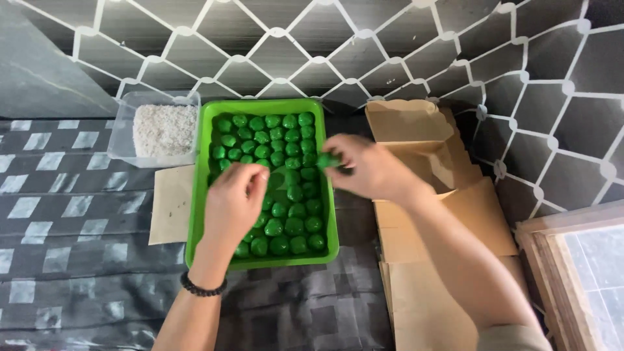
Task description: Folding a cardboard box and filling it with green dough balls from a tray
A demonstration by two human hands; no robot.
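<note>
Green ball [327, 160] in right grip [364, 168], seemingly.

Left forearm enters from 6 o'clock, running up toward 12, bare, wrist straight. Left hand [235, 198] sits palm-down, back of hand to camera, fingers curled loosely downward, tips pointing to 1 o'clock; whether they pinch anything can't be told. Right forearm comes in from 5 o'clock, angled toward 10, bare up to the elbow. Right hand [368, 168] has fingers bunched toward 9 o'clock, thumb and fingertips pinched together. Hands are near each other, not touching, right slightly higher in frame.
</note>
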